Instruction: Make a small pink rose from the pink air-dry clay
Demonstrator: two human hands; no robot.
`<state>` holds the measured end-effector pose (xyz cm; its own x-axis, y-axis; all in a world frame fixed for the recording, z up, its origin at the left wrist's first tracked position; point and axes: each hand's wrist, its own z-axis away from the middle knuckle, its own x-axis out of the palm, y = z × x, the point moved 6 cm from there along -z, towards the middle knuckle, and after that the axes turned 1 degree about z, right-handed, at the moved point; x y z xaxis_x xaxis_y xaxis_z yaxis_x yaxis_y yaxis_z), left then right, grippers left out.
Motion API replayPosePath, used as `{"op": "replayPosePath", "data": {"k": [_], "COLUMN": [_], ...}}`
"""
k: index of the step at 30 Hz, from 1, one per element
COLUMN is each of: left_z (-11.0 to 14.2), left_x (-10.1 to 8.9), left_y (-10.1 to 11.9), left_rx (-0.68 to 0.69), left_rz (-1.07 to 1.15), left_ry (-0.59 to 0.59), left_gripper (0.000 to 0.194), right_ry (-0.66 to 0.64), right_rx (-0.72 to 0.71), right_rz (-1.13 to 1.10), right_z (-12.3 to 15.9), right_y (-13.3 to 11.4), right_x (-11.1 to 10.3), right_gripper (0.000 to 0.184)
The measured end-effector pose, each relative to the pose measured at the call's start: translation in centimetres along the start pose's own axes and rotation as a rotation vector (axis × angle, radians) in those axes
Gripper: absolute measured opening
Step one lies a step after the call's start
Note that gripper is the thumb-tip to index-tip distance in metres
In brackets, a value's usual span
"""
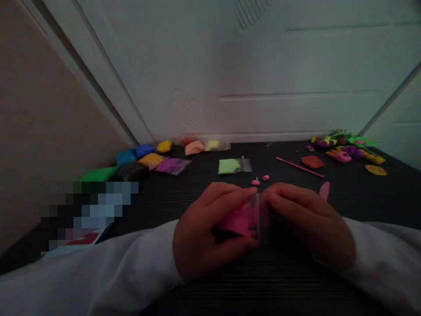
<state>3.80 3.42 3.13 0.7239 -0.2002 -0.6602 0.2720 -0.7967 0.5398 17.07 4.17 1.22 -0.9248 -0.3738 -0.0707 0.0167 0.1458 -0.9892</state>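
Note:
My left hand (213, 228) is wrapped round a small clear zip bag of bright pink modelling clay (239, 218), with the thumb below and the fingers above. At the bag's clear right-hand edge, my right hand (305, 215) has its fingers pressed together, pinching the flap near its upper corner. The right thumb is mostly hidden, and the flap is slightly blurred. Just beyond my hands lie two small pink clay pieces (255, 182). A flat pink clay tool (324, 191) sticks out behind my right hand.
A bag of light green clay (229, 166) lies mid-table. Several coloured clay bags, including a purple one (171, 165), line the back left. A thin pink stick (299, 166), a reddish-brown clay lump (312, 161) and colourful clay shapes (344, 154) are at right. A white panel (263, 79) borders the back.

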Motion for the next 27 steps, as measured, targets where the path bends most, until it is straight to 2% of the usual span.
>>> {"op": "replayPosePath", "data": {"k": [27], "left_z": [-0.04], "left_x": [-0.01], "left_y": [0.07], "left_rx": [-0.032], "left_rz": [0.015], "left_ry": [-0.013], "left_gripper": [0.061], "right_ry": [-0.036], "right_rx": [-0.004], "right_rz": [-0.080], "right_z": [-0.07], "right_y": [0.22], "right_x": [-0.21], "right_gripper": [0.023]}}
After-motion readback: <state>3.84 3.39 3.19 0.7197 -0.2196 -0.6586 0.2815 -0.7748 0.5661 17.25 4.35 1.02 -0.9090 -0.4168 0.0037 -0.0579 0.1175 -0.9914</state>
